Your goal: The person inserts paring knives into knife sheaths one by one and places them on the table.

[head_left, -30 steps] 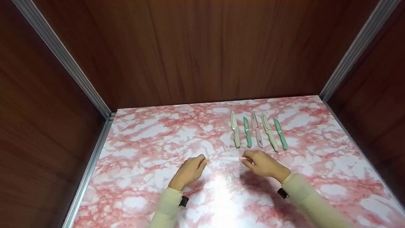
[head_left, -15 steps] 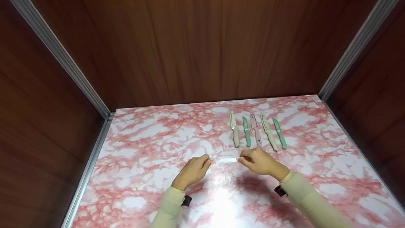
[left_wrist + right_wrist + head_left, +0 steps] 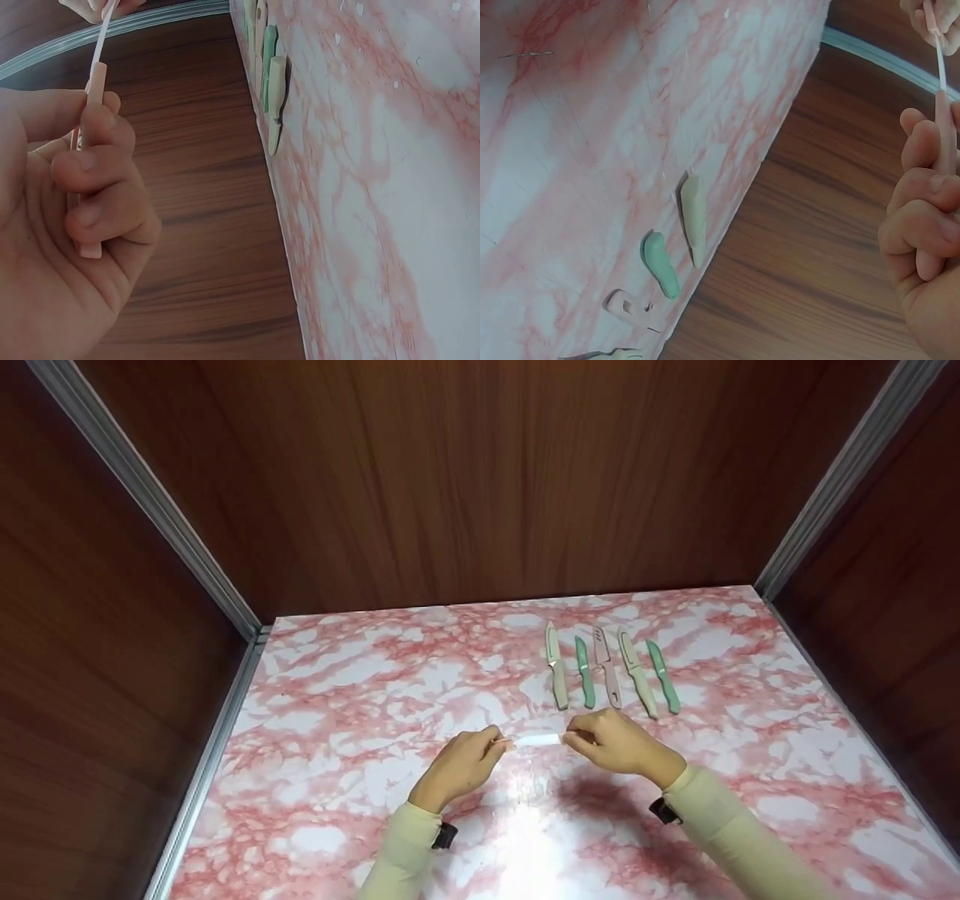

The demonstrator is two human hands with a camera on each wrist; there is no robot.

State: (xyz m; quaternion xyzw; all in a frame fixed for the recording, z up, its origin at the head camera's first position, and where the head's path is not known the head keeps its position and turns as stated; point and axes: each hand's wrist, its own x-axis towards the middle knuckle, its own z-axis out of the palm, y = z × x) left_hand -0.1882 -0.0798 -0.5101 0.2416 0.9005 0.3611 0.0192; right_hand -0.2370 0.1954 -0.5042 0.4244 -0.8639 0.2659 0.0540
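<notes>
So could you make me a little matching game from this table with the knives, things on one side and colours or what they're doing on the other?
Things:
1. left hand
2. leftmost knife in the row
3. middle knife in the row
4. rightmost knife in the row

Matches:
A. green all over
B. grips one end of the white-bladed knife
C. beige handle
D. pink handle

Pairs: 1-B, 2-C, 3-D, 4-A

Staged recording booth: wood-panel walls [image 3: 465, 480], pink marble-print tabletop [image 3: 360, 720].
</notes>
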